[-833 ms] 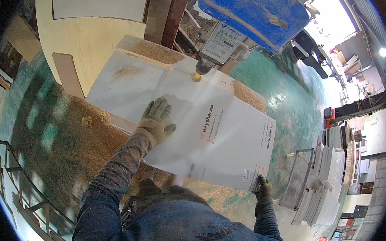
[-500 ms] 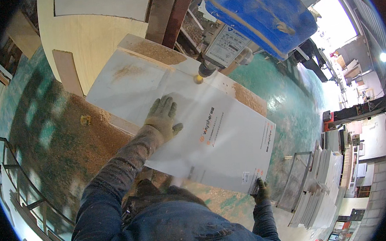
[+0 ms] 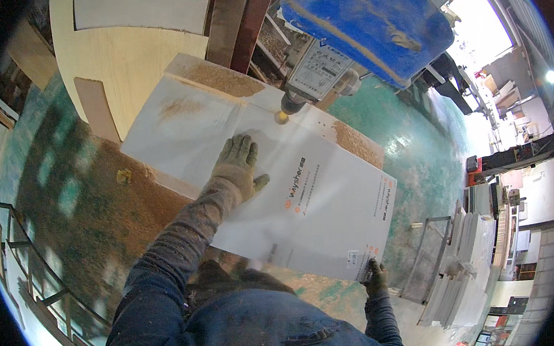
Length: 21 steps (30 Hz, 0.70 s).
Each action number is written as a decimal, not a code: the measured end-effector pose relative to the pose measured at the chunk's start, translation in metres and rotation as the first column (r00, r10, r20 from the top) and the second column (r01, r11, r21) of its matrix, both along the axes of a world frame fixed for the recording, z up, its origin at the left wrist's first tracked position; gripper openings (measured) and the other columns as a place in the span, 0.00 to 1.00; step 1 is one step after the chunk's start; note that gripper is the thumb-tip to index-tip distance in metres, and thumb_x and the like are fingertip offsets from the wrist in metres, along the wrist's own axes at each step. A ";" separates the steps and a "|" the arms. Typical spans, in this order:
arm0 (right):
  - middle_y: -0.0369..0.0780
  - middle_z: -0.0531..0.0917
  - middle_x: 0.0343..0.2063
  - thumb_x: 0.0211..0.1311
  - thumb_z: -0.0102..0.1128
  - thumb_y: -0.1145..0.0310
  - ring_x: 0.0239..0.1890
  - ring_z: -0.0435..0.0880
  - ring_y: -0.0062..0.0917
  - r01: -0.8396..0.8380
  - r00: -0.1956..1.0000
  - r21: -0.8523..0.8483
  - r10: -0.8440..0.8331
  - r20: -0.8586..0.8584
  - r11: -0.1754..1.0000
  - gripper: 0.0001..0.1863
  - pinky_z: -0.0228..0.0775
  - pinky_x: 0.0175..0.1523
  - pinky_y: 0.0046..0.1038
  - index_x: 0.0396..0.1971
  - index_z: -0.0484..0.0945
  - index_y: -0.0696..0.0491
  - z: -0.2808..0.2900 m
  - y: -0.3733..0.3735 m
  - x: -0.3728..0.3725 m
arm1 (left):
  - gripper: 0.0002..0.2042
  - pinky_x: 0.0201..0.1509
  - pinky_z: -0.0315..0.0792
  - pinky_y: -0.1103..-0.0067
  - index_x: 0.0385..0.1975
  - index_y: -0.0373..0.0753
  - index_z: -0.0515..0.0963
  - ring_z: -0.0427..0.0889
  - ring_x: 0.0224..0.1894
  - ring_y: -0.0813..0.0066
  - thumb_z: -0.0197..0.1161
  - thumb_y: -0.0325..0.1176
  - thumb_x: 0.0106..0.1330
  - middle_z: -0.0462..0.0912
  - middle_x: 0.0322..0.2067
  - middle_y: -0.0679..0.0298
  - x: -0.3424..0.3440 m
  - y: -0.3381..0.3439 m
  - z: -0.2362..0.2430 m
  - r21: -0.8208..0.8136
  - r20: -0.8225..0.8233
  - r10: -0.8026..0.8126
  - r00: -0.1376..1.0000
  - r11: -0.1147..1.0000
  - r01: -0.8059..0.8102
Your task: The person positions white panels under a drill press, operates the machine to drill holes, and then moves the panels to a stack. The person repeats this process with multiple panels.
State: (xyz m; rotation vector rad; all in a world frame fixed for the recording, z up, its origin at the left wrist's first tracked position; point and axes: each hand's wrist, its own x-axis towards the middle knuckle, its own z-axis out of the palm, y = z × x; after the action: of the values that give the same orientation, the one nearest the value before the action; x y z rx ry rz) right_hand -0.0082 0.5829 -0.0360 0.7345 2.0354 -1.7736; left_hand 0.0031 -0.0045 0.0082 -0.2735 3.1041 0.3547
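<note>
A large white panel [image 3: 339,223] with printed orange and dark marks lies on a machine table [image 3: 221,80] and reaches out toward me. My left hand [image 3: 239,166], in a dusty glove, rests flat on its upper face with fingers spread. At the panel's near right corner my right hand [image 3: 376,276], also gloved, is closed around the edge; its fingers are partly hidden. Just beyond my left hand stands a drill-like machine head [image 3: 317,69] with a dark chuck [image 3: 293,101]. A round yellow piece [image 3: 281,117] sits beside the chuck, at the panel's far edge.
A blue cover [image 3: 369,26] tops the machine. Pale wooden boards [image 3: 132,67] stand at the far left, by a steel post [image 3: 230,27]. Sawdust covers the floor on the left, where a metal rack [image 3: 26,258] curves. Stacked white panels [image 3: 457,269] stand at right.
My left hand has slid slightly to the right on the panel. My right hand keeps its hold on the corner. The whole view has shifted a little.
</note>
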 end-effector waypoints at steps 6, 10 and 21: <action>0.41 0.84 0.40 0.62 0.71 0.53 0.42 0.86 0.37 -0.107 0.993 0.093 0.102 0.056 0.990 0.26 0.83 0.35 0.43 0.53 0.77 0.56 -0.021 0.037 -0.010 | 0.45 0.82 0.38 0.60 0.74 0.30 0.54 0.47 0.79 0.48 0.54 0.61 0.68 0.50 0.76 0.45 -0.002 0.005 0.011 0.017 0.017 0.042 0.999 0.999 -0.042; 0.52 0.82 0.55 0.63 0.70 0.52 0.56 0.81 0.41 -0.575 0.768 0.706 0.570 0.291 0.414 0.33 0.74 0.57 0.39 0.58 0.76 0.63 0.063 -0.030 -0.056 | 0.46 0.82 0.38 0.61 0.74 0.30 0.52 0.46 0.79 0.49 0.55 0.61 0.67 0.49 0.76 0.46 0.005 -0.002 0.009 0.006 0.045 0.076 0.996 0.997 -0.076; 0.45 0.81 0.50 0.71 0.62 0.68 0.49 0.81 0.29 -0.028 0.024 0.696 0.697 -0.717 0.717 0.20 0.73 0.57 0.31 0.59 0.76 0.56 0.301 -0.339 -0.285 | 0.45 0.82 0.40 0.59 0.73 0.31 0.56 0.50 0.78 0.49 0.58 0.59 0.66 0.53 0.75 0.44 -0.005 0.007 -0.010 0.019 -0.119 0.056 0.991 0.998 -0.054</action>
State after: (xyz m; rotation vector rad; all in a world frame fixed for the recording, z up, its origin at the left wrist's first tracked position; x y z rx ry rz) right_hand -0.2936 0.2444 0.2650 -1.4237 3.0770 -1.3125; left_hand -0.0023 0.0020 -0.0016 -0.3509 3.2143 0.4105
